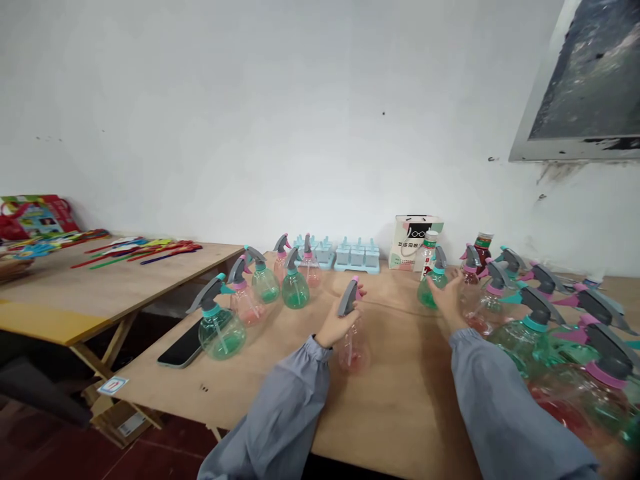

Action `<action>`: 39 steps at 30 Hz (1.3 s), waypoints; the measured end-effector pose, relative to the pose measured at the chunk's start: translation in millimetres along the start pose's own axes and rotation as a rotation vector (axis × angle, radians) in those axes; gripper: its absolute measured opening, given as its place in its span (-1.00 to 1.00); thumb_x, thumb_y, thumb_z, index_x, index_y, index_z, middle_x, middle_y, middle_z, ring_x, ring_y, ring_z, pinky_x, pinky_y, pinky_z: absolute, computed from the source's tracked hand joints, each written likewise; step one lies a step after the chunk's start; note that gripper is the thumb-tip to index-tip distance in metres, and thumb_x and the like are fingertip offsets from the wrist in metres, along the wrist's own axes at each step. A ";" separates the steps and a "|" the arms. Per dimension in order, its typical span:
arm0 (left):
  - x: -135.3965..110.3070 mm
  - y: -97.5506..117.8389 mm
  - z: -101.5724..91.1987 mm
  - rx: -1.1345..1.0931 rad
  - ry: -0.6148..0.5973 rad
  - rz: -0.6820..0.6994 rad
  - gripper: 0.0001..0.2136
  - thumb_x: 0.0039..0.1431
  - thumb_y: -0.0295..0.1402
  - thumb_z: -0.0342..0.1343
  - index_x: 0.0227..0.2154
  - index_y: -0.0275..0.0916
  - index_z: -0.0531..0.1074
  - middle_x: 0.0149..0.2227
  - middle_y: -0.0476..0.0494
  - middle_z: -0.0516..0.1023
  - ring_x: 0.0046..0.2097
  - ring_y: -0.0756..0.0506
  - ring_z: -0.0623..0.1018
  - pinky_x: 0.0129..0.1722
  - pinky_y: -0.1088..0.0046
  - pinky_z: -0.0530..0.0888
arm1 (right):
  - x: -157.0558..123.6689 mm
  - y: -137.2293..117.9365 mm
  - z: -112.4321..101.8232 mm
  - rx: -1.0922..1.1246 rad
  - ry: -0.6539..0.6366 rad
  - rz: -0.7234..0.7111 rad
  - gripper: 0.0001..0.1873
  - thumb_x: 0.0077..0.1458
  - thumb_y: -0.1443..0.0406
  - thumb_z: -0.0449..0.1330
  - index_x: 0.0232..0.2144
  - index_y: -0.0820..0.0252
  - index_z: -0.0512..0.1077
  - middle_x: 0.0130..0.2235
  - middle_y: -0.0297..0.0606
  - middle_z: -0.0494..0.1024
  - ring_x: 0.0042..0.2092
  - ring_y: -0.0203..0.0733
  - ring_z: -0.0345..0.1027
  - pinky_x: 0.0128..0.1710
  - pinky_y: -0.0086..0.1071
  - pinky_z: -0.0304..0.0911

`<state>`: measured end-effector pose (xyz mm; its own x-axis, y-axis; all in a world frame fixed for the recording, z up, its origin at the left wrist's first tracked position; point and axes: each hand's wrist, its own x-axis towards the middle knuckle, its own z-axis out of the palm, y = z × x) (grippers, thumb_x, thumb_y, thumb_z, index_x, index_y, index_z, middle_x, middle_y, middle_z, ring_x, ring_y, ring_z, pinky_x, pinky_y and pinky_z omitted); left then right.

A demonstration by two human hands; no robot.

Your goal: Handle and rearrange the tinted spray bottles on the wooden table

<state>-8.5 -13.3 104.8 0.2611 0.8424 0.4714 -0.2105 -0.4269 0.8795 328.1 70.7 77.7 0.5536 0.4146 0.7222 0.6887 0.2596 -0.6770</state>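
My left hand (pixel 341 321) is wrapped round the neck of a pink spray bottle (pixel 353 353) with a grey trigger head, upright at the middle of the table. At the right, my right hand (pixel 447 297) has its fingers apart beside a green spray bottle (pixel 427 293); whether the fingertips touch it I cannot tell. To the left stand several pink and green spray bottles, a green one (pixel 223 335) nearest. Many more crowd the right side, among them a large pink bottle (pixel 575 400) partly behind my right sleeve.
A black phone (pixel 183 345) lies near the wooden table's (pixel 250 390) left edge. Light-blue ice-pop moulds (pixel 357 257), a paper bag (pixel 413 243) and a dark red bottle (pixel 483 250) stand along the wall. Another table (pixel 150 283) at left bears colourful sticks.
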 end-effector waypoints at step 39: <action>-5.3 21.8 4.9 -0.341 0.334 -0.251 -0.59 -0.29 -0.06 0.43 -0.49 -0.26 0.47 -0.42 -0.06 0.57 -0.44 0.00 0.54 -0.58 0.60 0.31 | -152.9 -63.9 -52.6 0.179 -0.358 -0.140 -0.34 -0.01 -0.10 0.26 0.01 0.15 0.31 -0.10 -0.15 0.42 -0.02 0.04 0.38 0.03 0.01 0.33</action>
<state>-9.8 -28.7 121.8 0.0409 0.9872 0.1541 -0.4885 -0.1148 0.8650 224.1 -55.2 18.0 0.2411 0.6335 0.7353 0.6359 0.4692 -0.6128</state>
